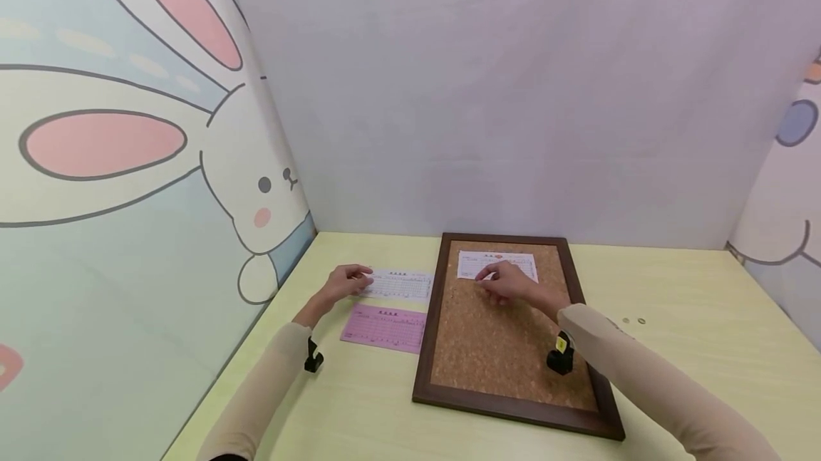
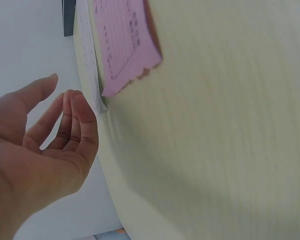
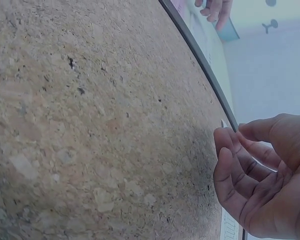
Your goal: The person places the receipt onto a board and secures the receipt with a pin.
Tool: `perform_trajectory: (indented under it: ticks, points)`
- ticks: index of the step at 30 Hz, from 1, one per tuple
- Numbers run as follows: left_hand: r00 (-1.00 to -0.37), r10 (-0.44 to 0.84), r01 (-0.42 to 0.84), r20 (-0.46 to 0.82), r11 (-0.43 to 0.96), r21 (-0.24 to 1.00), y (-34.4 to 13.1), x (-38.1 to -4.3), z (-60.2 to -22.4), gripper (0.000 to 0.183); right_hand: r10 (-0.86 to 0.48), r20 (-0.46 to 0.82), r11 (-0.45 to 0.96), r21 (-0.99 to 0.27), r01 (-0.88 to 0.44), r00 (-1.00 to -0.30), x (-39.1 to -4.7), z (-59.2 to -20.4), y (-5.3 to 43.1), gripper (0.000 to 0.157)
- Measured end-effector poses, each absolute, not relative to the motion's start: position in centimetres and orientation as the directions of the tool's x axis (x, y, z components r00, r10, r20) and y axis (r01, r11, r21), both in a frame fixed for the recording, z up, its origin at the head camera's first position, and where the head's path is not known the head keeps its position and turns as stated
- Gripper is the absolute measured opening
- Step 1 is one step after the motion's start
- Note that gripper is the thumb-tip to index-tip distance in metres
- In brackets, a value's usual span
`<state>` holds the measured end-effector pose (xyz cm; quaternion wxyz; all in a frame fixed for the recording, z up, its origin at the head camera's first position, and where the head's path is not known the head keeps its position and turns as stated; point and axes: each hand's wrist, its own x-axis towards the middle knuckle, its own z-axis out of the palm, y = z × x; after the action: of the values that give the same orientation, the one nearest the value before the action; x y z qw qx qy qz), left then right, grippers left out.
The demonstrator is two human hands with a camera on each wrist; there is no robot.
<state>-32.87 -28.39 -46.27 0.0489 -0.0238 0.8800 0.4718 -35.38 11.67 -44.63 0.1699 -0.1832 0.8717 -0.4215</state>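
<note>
Loosely, the left hand (image 1: 347, 281) curves, thumb and fingers apart, beside a white slip (image 1: 400, 285) on the surface (image 1: 693, 361); the right hand (image 1: 508, 283) gathers its fingers at the corkboard's (image 1: 477, 350) printed sheet (image 1: 490, 258), grip indiscernible.

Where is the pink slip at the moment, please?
In the head view, the pink slip lies on the table beside the left edge of the cork board, nearer the person than the white slip by the left hand.
</note>
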Motion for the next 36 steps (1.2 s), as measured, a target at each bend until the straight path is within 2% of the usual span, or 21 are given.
perform_trajectory:
  ticks: [26, 36]
  points:
    - [-0.991, -0.068, -0.131, -0.115, 0.638, 0.759, -29.6, -33.9, -47.2, 0.039, -0.488, -0.115, 0.569, -0.793, -0.216, -0.865, -35.4, -44.7, 11.5, 0.024]
    - [-0.989, -0.063, -0.141, -0.136, 0.690, 0.709, -29.3, -34.3, -47.3, 0.048, -0.493, -0.124, 0.561, -0.801, -0.206, -0.861, -35.7, -44.7, 11.7, 0.024]
